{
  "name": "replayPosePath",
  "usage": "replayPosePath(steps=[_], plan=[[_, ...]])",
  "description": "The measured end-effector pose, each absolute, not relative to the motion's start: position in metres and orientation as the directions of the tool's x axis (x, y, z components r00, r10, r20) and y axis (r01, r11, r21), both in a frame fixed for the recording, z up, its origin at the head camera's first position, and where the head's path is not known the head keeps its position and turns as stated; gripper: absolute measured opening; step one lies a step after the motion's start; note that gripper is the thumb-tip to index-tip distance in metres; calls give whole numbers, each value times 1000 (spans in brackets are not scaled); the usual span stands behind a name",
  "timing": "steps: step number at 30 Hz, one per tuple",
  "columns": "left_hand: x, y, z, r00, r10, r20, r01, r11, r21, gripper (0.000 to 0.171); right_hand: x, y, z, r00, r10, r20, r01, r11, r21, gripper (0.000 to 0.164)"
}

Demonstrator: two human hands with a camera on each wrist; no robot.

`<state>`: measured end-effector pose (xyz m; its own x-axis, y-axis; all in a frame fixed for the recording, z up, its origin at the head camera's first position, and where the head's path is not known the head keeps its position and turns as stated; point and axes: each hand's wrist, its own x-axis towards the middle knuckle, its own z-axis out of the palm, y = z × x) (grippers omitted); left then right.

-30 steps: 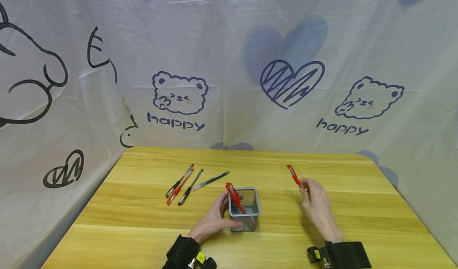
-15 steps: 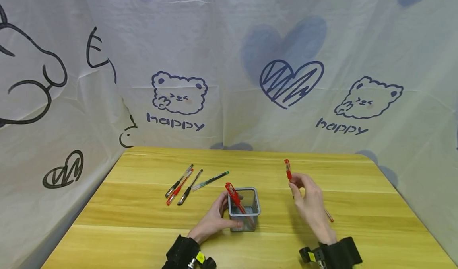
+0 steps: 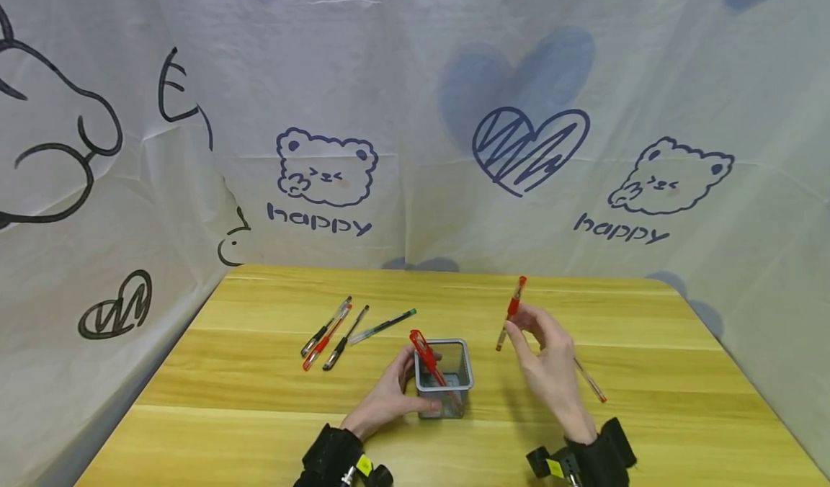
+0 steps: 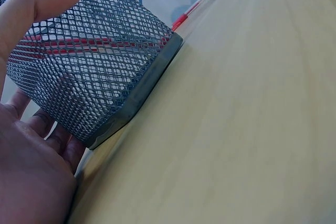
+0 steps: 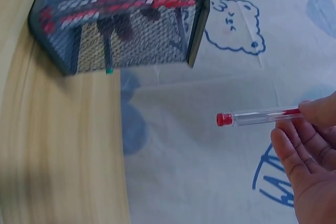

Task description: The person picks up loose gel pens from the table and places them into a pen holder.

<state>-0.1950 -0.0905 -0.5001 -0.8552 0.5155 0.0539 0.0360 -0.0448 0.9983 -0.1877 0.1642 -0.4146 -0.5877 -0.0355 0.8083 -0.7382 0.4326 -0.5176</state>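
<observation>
My left hand (image 3: 389, 393) grips a grey wire-mesh pen holder (image 3: 444, 400), thumb across its near side and fingers around its left. Red pens (image 3: 424, 354) lean inside the holder; through the mesh in the right wrist view they look like two. My right hand (image 3: 550, 368) pinches a red gel pen (image 3: 515, 303) between thumb and fingertips, to the right of the holder and above the table. That pen stands steeply tilted, red grip up. Its clear barrel with a red end plug (image 5: 224, 119) points toward the holder in the right wrist view.
On the wooden table (image 3: 227, 429), left of the holder, lie black pens (image 3: 345, 339), a red pen (image 3: 326, 339) and a green-tipped pen (image 3: 382, 327). One more red pen (image 3: 591, 380) lies partly behind my right wrist. A printed cloth (image 3: 421, 76) hangs behind the table.
My right hand has moved left toward the holder, turning its pen more upright and raising it. The pen lying behind that wrist has come into view. The left hand and holder have stayed still.
</observation>
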Motion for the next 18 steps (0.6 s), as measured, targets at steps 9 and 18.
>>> replayPosePath(steps=[9, 18], plan=[[-196, -91, -500, -858, 510, 53, 37, -42, 998, 92, -263, 183, -519, -598, -98, 796, -774, 330, -541, 44], [-196, -90, -501, -854, 518, 55, 34, -51, 998, 93, -232, 151, -458, -557, -177, 811, -821, 264, -506, 34]])
